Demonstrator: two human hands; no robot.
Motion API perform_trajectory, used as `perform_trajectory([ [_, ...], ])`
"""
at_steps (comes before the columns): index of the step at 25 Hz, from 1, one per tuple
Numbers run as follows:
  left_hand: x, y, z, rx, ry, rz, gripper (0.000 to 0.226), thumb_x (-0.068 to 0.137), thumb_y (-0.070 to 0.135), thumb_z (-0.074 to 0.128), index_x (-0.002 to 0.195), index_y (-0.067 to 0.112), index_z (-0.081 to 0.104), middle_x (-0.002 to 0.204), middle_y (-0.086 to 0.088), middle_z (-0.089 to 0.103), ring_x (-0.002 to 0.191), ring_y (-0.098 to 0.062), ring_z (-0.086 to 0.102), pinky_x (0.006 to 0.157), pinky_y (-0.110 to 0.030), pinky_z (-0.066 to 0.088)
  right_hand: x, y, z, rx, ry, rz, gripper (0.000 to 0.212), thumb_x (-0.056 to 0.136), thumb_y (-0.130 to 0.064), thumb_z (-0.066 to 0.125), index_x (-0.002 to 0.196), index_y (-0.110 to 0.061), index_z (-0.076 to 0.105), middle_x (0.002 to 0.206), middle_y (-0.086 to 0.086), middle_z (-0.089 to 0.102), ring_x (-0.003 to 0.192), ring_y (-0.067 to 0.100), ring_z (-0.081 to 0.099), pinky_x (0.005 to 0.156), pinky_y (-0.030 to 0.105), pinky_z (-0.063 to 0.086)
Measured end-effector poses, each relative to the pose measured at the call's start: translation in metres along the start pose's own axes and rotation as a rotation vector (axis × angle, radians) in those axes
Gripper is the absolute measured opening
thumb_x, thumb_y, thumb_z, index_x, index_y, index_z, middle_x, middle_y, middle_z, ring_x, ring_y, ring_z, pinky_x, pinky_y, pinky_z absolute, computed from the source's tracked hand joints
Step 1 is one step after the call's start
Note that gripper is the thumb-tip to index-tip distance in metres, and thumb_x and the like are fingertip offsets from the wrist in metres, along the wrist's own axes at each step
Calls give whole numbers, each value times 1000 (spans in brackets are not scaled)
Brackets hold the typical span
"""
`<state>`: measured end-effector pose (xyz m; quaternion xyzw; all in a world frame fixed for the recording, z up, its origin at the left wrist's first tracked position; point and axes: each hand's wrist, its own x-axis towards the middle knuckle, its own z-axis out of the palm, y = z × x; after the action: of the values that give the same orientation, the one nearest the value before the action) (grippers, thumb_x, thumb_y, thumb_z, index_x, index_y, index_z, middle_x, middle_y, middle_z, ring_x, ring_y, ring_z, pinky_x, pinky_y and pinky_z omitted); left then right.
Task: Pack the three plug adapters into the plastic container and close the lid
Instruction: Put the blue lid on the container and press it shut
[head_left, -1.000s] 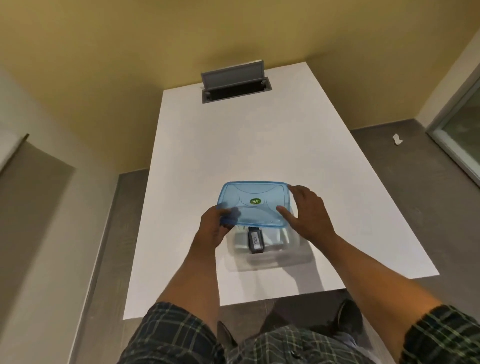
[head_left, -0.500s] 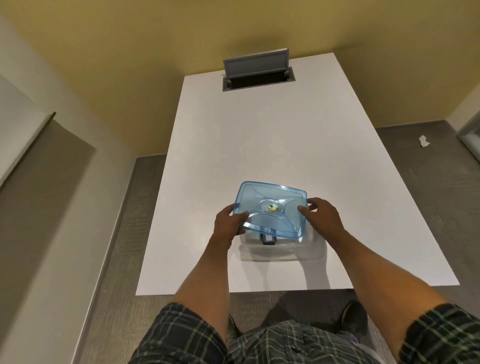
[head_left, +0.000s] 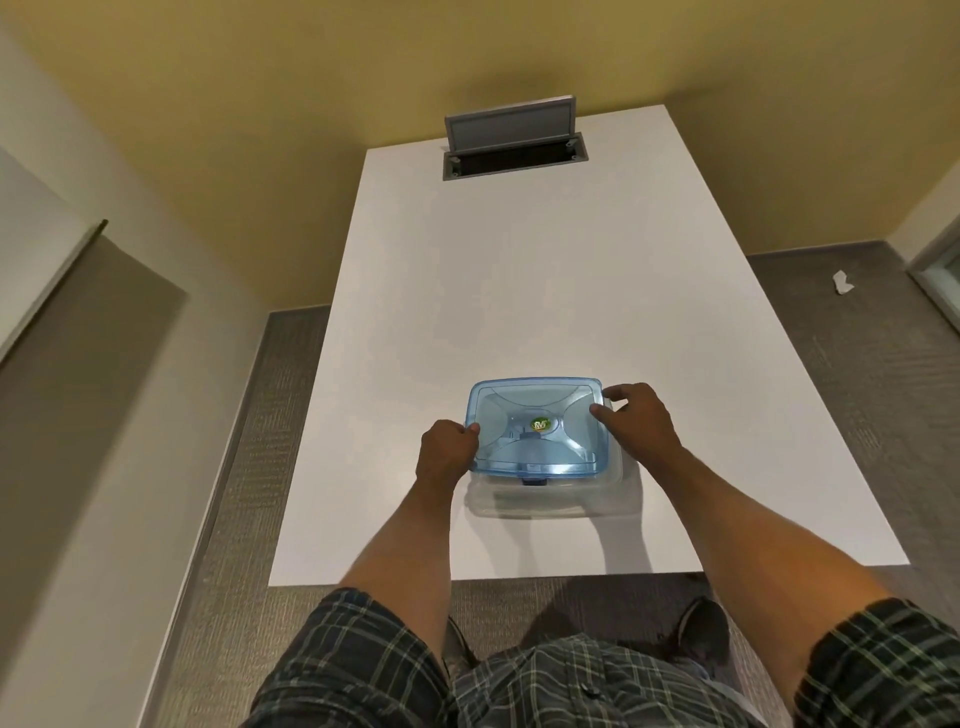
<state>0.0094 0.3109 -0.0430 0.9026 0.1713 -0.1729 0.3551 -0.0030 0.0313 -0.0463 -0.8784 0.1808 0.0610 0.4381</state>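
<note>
A clear plastic container (head_left: 550, 501) stands on the white table (head_left: 519, 291) near its front edge. A translucent blue lid (head_left: 537, 428) with a green round sticker lies over the container, covering nearly all of it. My left hand (head_left: 445, 451) grips the lid's left edge. My right hand (head_left: 636, 422) holds the lid's right edge near the far corner. A dark plug adapter (head_left: 534, 481) peeks out just under the lid's front edge; anything else inside is hidden by the lid.
An open grey cable hatch (head_left: 514, 141) with its flap raised sits at the table's far end. A crumpled white scrap (head_left: 842, 283) lies on the grey carpet at right. Yellow wall stands behind the table.
Both hands have brought the blue lid toward me and down over the container, so the dark adapter that showed plainly is now almost covered. The lid sits flatter.
</note>
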Motion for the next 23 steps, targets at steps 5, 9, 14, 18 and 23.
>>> perform_trajectory([
  [5, 2, 0, 1, 94, -61, 1, 47, 100, 35, 51, 88, -4, 74, 88, -19, 76, 88, -34, 71, 81, -34, 54, -2, -1, -2, 56, -60, -8, 57, 82, -37, 77, 130, -13, 61, 134, 3, 52, 115, 25, 60, 100, 39, 47],
  [9, 2, -3, 0, 137, -134, 59, 46, 103, 35, 49, 93, -3, 73, 85, -15, 73, 87, -31, 68, 73, -28, 44, -3, -1, -4, 101, -94, -4, 66, 80, -38, 79, 137, -14, 55, 139, 4, 51, 116, 26, 59, 102, 43, 48],
  [14, 3, -3, -4, 169, -175, 88, 45, 104, 37, 49, 100, -2, 72, 92, -19, 75, 81, -30, 70, 71, -29, 48, -12, -7, -7, 185, -83, -8, 65, 82, -33, 80, 138, -13, 54, 137, 3, 56, 103, 20, 62, 83, 29, 46],
  [18, 1, 1, -5, 196, -191, 88, 41, 105, 34, 48, 101, 1, 70, 70, -10, 68, 56, -16, 61, 52, -24, 41, -19, -10, -9, 153, -95, -73, 66, 83, -26, 79, 142, -17, 51, 136, 3, 59, 105, 17, 57, 80, 25, 40],
  [23, -2, 0, -5, 169, -177, 103, 40, 106, 34, 46, 95, 3, 69, 63, -3, 62, 50, -11, 60, 51, -21, 39, -17, -9, -12, 330, -113, -38, 74, 81, -27, 81, 145, -17, 45, 139, 3, 56, 115, 21, 57, 88, 30, 46],
])
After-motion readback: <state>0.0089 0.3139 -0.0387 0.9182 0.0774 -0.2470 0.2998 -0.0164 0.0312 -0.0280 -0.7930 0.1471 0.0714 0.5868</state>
